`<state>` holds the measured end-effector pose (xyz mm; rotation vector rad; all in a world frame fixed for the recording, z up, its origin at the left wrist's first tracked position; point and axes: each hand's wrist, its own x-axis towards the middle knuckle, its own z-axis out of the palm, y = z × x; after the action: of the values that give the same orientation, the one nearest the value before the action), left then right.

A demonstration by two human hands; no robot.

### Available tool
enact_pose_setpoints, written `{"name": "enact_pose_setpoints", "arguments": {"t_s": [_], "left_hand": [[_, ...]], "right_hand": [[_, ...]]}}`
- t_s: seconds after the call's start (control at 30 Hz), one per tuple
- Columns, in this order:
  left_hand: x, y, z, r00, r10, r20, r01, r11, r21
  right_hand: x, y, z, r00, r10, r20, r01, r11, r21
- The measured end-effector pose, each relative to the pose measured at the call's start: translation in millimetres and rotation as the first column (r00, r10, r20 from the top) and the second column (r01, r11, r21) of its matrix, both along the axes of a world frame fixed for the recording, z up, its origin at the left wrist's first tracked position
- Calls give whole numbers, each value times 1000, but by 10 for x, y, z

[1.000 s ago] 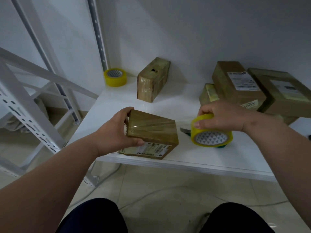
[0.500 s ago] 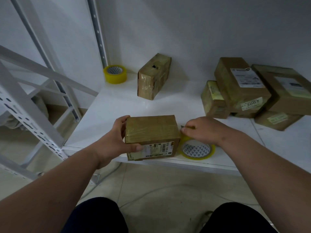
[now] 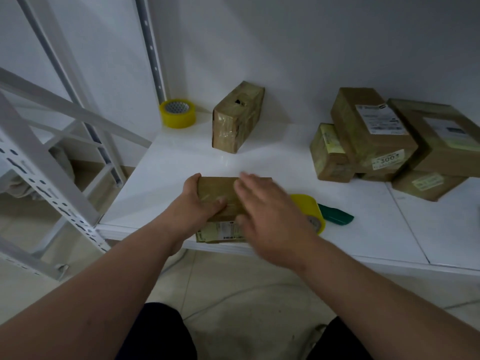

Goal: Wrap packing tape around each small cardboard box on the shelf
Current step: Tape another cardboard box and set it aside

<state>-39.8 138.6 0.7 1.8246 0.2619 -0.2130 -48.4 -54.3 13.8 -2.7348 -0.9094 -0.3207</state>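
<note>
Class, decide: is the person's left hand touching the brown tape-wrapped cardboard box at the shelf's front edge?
Touching. The head view shows the left hand gripping the brown tape-wrapped cardboard box, thumb on top and fingers curled round its left end.

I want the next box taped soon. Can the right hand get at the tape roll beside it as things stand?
Probably yes. The right hand is open and holds nothing, flat over the box, and the tape roll lies on the shelf just right of it with nothing between them.

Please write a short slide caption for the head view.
Left hand grips taped box; open right hand smooths it, tape roll beside.
</note>
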Motion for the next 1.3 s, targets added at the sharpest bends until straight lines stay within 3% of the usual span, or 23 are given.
{"name": "enact_pose_setpoints", "arguments": {"t_s": [0.07,0.13,0.23,0.33,0.47,0.57,0.7,0.77,0.87,0.93,1.07,1.2,1.23,1.3], "left_hand": [[-3,-14,-27,1000,10,-16,-11,999,-51],[-10,3,-29,1000,-1,-25,-1,997,-77],[-16,25,-25,999,-18,-28,15,996,-90],[-19,45,-60,999,13,-33,-17,992,-124],[-63,54,-163,992,107,-61,-119,954,-275],[-100,74,-222,992,116,-56,-126,963,-240],[-136,85,-218,993,110,-44,-117,966,-229],[-165,75,-208,993,116,-31,-120,964,-239],[-194,35,-185,992,127,-6,-122,935,-334],[-209,6,-149,992,130,8,-117,918,-380],[-209,33,-138,987,162,2,-139,856,-497],[-196,82,-184,974,178,-139,-223,655,-722],[-198,70,-197,972,171,-162,-234,648,-725],[-207,41,-226,979,136,-151,-196,827,-527]], "right_hand": [[-75,126,-114,998,39,-50,-48,980,-194],[-38,93,-140,998,35,-56,-50,957,-285],[47,-172,-69,989,-67,-131,32,968,-249],[52,-460,-62,967,-218,-132,164,928,-333],[26,-454,-110,957,-240,-161,180,930,-321],[47,-428,-119,952,-250,-175,197,941,-276],[115,-515,-82,929,-212,-304,196,977,-82],[171,-640,-60,868,-289,-403,341,938,61],[220,-880,-102,736,-405,-543,520,851,70],[192,-954,-177,697,-348,-627,531,838,124],[183,-924,-90,732,-176,-658,520,769,373],[254,-850,418,761,3,-648,506,621,598],[262,-838,556,773,47,-632,486,596,639],[274,-801,780,803,77,-590,438,595,674]]}}
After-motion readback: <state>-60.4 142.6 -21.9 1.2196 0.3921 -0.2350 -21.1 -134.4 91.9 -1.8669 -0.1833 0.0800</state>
